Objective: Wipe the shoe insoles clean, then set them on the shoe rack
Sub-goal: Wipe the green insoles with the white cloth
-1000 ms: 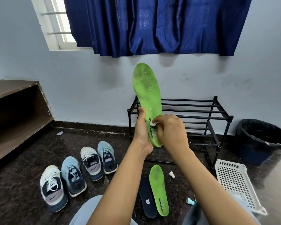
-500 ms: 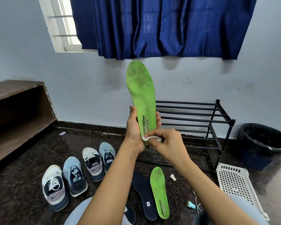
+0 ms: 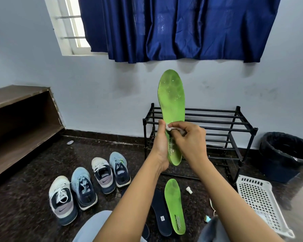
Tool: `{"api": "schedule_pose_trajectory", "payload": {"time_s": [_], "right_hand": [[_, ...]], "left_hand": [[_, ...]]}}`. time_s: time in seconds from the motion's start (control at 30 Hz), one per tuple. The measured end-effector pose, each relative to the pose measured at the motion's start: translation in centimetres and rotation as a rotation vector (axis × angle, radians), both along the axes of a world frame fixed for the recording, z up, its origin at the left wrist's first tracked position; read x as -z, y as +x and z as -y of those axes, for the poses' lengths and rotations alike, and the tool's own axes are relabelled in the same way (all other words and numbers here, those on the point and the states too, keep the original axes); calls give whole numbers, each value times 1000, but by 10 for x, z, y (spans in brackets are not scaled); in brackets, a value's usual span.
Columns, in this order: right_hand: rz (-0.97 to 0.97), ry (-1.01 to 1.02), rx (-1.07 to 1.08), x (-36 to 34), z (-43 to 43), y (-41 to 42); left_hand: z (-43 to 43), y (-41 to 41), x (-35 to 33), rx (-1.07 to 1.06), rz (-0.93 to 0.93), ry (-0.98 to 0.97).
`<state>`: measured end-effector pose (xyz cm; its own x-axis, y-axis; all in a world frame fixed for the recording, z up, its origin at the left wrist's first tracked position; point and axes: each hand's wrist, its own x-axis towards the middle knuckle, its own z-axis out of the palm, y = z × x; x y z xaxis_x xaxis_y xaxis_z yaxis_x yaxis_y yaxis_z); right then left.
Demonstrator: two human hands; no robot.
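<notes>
I hold a green insole (image 3: 172,95) upright in front of me, toe end up, speckled with white bits. My left hand (image 3: 160,147) grips its lower half from the left edge. My right hand (image 3: 191,140) pinches a small white wipe (image 3: 171,128) and presses it on the insole's middle. A second green insole (image 3: 175,205) lies on the dark floor, with a dark navy insole (image 3: 160,212) beside it on the left. The black metal shoe rack (image 3: 217,123) stands against the wall behind the held insole, its shelves bare.
Two pairs of sneakers (image 3: 87,187) stand on the floor at left. A white perforated basket (image 3: 259,199) lies at right, a black-lined bin (image 3: 285,154) behind it. A small white cap (image 3: 189,190) and a teal item (image 3: 207,218) lie near the insoles. A brown shelf unit (image 3: 21,123) is left.
My right hand with the wipe has slid up the insole from near the heel to its middle. The view has shifted, so the insole sits further right.
</notes>
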<state>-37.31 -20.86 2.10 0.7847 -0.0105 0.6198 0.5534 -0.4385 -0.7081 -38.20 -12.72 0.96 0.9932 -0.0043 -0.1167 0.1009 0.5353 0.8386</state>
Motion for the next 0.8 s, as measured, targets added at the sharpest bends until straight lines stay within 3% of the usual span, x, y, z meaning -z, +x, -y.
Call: {"api": "schedule_pose_trajectory", "payload": {"time_s": [0.37,0.63,0.8], "right_hand": [[-44,-297,-337,14,-9,-31],[66,-61,-84,6,-15,-19],[46,-76,18,-1,-10,-9]], "left_hand": [[-51,11,-10,-31,85,-124],[-25,3,-2,-24,44,-90],[-7,-2,4,6,-20,-112]]}}
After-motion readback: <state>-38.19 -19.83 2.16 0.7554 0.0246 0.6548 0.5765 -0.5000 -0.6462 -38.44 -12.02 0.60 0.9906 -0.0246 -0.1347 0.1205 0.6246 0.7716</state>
